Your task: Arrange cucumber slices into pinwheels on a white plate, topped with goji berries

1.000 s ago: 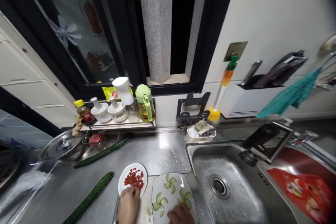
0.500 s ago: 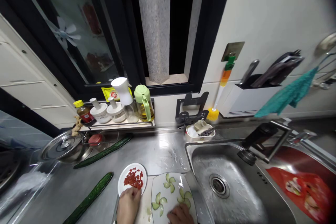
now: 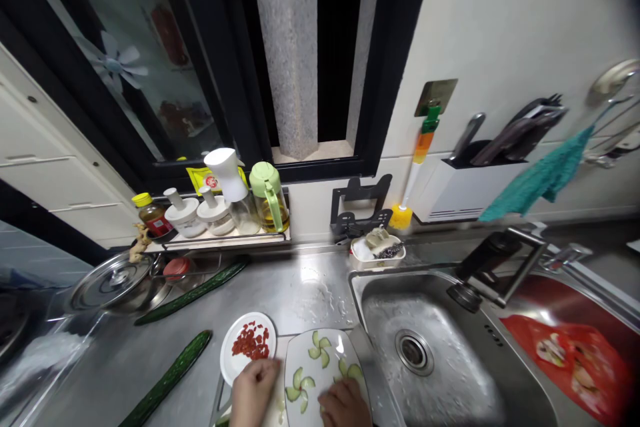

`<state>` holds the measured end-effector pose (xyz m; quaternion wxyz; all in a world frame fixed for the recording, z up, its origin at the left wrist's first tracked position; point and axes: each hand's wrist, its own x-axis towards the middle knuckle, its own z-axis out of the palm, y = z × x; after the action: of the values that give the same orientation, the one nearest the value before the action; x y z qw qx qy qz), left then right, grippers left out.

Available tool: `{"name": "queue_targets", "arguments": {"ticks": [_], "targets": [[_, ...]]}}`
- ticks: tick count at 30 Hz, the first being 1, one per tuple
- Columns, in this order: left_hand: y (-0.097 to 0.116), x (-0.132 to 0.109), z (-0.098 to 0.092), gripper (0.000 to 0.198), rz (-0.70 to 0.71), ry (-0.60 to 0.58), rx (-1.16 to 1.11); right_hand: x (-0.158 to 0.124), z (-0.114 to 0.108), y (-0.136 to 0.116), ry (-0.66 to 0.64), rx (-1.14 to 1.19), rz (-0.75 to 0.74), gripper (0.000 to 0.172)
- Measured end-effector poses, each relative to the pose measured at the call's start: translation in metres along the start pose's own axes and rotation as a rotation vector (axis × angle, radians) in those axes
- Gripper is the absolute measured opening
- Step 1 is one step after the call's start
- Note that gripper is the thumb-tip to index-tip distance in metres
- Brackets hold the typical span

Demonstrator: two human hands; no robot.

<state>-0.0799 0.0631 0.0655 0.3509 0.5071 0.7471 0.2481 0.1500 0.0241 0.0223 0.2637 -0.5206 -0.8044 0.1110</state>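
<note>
My left hand (image 3: 254, 390) is closed in a pinch at the lower right edge of a small white plate (image 3: 229, 368). Whatever its fingertips hold, if anything, is too small to make out. Small red dried berries, like goji berries (image 3: 253, 343), lie loose on that plate. Beside it is a larger white plate (image 3: 313, 407) with thin cucumber slices (image 3: 301, 383) fanned out in pinwheel shapes. Over this plate's lower right part, my right hand (image 3: 346, 404) has its fingers curled down, covering part of the right-hand pinwheel (image 3: 354, 371). Its fingertips are mostly hidden.
A sink (image 3: 435, 333) lies to the right, with a red plastic bag (image 3: 565, 353) in the far basin. Two whole cucumbers (image 3: 167, 380) rest on the steel counter at left. Behind them stand a lidded pot (image 3: 117, 280) and a rack with an oil jug (image 3: 270, 197).
My left hand has moved away from the berries to the right, towards the larger plate. My right hand stays over the right-hand cucumber pinwheel. The view has shifted slightly.
</note>
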Motion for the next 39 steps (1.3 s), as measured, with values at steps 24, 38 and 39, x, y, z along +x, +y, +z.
{"name": "queue_targets", "arguments": {"ticks": [24, 38, 39], "targets": [[0.064, 0.027, 0.065, 0.026, 0.242, -0.232, -0.018, 0.09, -0.04, 0.006, -0.18, 0.081, 0.457, 0.021], [0.067, 0.028, 0.067, 0.03, 0.265, -0.217, 0.074, 0.096, -0.036, 0.004, -0.256, -0.019, 0.456, 0.023], [0.066, 0.028, 0.067, 0.03, 0.265, -0.217, 0.076, 0.097, -0.036, 0.004, -0.26, -0.016, 0.464, 0.023]]}}
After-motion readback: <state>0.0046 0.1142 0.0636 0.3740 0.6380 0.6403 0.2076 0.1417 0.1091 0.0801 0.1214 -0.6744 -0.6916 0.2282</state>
